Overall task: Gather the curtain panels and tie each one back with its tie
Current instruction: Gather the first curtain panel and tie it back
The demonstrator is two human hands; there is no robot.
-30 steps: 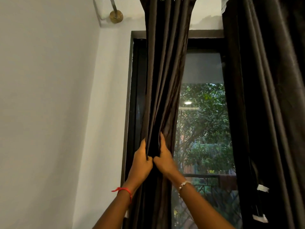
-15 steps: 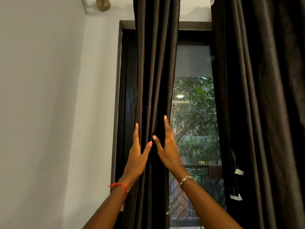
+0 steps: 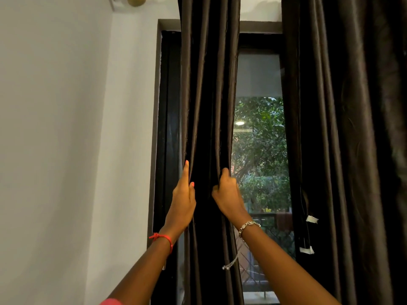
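As the curtain panel (image 3: 209, 95) hung mid-frame, step: bunching folds.
Left hand (image 3: 182, 203): straight fingers pressed its left edge.
Right hand (image 3: 226, 194): curled round its right-edge folds.
Judgement: an even inward squeeze seemed needed.

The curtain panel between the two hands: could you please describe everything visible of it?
The curtain panel is dark brown, glossy fabric, hanging in long vertical folds before the left of the window. It is gathered narrow and not yet tied. The left hand rests straight-fingered along its left edge; the right hand has a curled grip on its right edge.
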